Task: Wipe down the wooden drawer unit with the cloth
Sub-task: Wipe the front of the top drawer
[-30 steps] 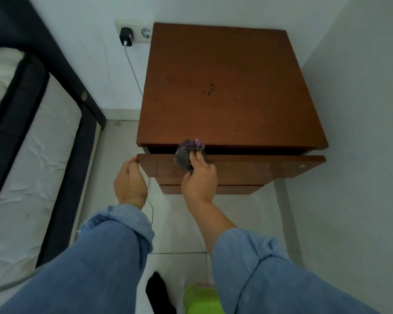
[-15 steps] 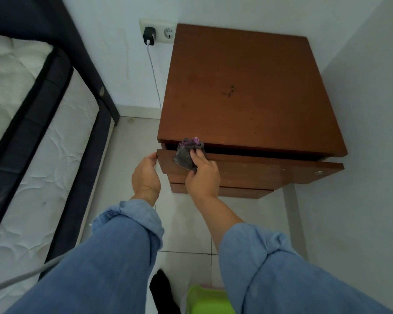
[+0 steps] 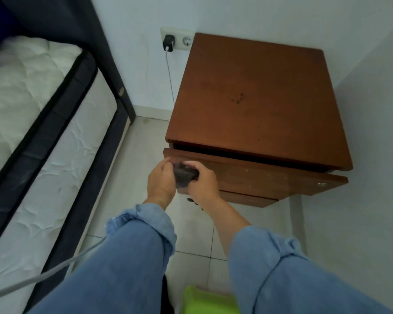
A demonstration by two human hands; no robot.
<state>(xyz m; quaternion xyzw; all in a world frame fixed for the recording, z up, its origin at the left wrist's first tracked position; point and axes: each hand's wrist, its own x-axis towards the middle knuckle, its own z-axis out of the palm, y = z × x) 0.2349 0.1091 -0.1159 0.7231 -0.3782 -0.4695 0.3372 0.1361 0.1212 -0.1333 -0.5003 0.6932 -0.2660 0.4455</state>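
The wooden drawer unit (image 3: pixel 254 103) stands in the room's corner, and its top drawer (image 3: pixel 270 177) is pulled out a little. A small dark grey cloth (image 3: pixel 183 176) is bunched against the drawer front's left end. My right hand (image 3: pixel 201 180) grips the cloth from the right, fingers curled over it. My left hand (image 3: pixel 160 181) sits close against the cloth's left side, fingertips at the drawer's left corner; whether it grips the cloth or the drawer edge is unclear.
A bed with a white mattress (image 3: pixel 39 132) and dark frame runs along the left. A wall socket with a black charger (image 3: pixel 168 43) and a hanging cable sits left of the unit. A green object (image 3: pixel 204 300) lies on the tiled floor near my feet. White walls close in behind and to the right.
The cloth and my right hand slid down from the drawer's top edge onto its front face, toward the left end. My left hand came in beside the cloth. The view shifted left.
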